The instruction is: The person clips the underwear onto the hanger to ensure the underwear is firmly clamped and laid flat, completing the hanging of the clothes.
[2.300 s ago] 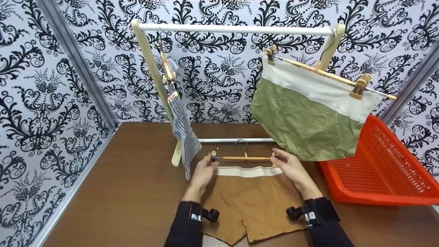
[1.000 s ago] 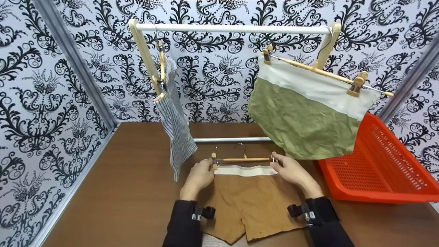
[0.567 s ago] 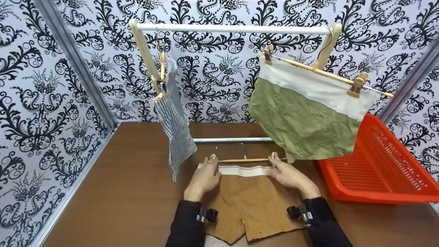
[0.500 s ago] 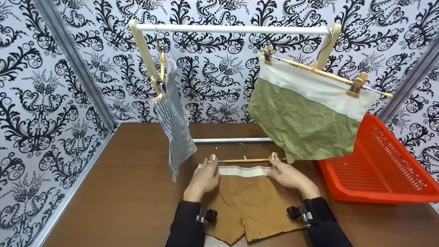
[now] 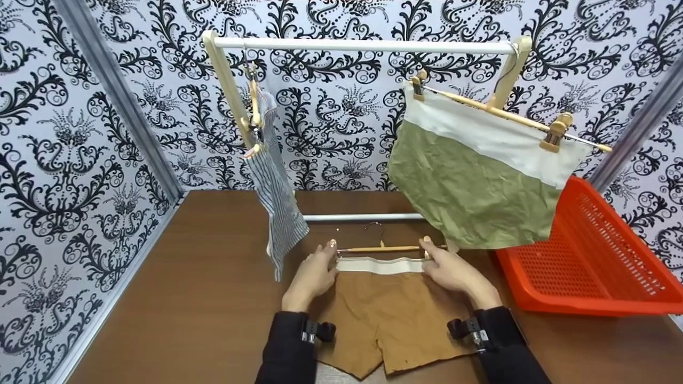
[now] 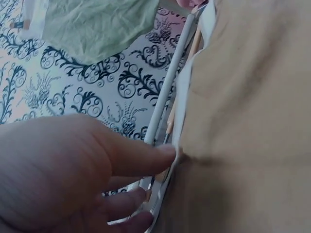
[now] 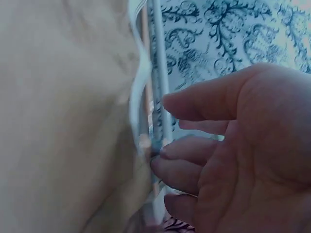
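Brown shorts (image 5: 384, 314) with a white waistband (image 5: 381, 265) lie flat on the table. Just beyond the waistband lies a clip hanger (image 5: 381, 249) with a wooden bar and metal hook. At its left end my left hand (image 5: 312, 272) pinches the clip by the waistband; in the left wrist view the thumb (image 6: 163, 156) presses at the band's edge, fingers behind. My right hand (image 5: 453, 269) is at the right end, fingertips at the other clip (image 7: 146, 141). In the right wrist view its thumb (image 7: 194, 102) stands apart from the fingers.
A rack with a white top rail (image 5: 363, 46) stands behind. Striped cloth (image 5: 277, 197) hangs at its left, green shorts with a white band (image 5: 475, 176) at its right. A red basket (image 5: 587, 306) sits at the right on the brown table (image 5: 203, 298).
Both hands have shifted slightly around the clips, moving inward over them and then a little outward. The striped cloth has swung on its hanger. The brown shorts stay in place.
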{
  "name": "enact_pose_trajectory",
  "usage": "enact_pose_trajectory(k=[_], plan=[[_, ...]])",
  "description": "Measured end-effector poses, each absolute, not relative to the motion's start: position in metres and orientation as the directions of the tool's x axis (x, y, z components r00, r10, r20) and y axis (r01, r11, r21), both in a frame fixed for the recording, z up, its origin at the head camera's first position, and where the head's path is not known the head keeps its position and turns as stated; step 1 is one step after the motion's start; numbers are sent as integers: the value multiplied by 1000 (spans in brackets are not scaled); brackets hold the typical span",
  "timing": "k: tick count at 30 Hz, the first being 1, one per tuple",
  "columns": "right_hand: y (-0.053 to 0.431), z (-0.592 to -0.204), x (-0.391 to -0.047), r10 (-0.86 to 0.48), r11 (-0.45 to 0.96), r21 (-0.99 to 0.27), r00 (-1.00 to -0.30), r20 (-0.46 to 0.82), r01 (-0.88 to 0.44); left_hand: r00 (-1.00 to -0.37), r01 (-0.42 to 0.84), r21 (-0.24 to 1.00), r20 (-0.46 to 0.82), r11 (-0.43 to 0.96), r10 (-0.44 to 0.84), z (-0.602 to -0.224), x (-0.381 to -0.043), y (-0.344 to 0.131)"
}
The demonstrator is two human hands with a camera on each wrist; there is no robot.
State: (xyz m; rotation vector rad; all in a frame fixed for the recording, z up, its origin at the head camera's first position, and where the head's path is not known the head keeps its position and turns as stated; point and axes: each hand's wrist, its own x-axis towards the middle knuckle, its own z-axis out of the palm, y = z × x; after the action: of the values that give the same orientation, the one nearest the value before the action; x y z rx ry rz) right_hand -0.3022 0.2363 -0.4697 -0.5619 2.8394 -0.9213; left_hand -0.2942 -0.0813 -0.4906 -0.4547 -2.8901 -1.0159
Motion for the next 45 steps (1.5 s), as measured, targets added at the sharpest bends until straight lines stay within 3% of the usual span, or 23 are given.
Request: enact_pose_trajectory(k=[4,10,15,25,32,45], plan=[[214,-461,-296,-425,700,-606,-903,71,-377,-968,246,636,198,732,154,-490,-295,-89],[166,-455,-299,-486,659,-583,-861,152,-475,-986,148,720,159,678,46,-494,-297,-95],[127,-451,-319,-501,671,-535,-846,184,-514,-986,145,762,161,631,33,-496,-297,-97],[74,-459,-346,-503,739,-478,-861,78,-475,-985,144,663,168,734,41,-491,-294,-106],[57,-475,-352,-554,729,-387,-819,152,-565,-973,198,665,225,720,59,-490,-291,-106],[46,-477,-353,-512,629,-551,-825,237,-549,-984,158,705,170,691,52,-492,-296,-109]])
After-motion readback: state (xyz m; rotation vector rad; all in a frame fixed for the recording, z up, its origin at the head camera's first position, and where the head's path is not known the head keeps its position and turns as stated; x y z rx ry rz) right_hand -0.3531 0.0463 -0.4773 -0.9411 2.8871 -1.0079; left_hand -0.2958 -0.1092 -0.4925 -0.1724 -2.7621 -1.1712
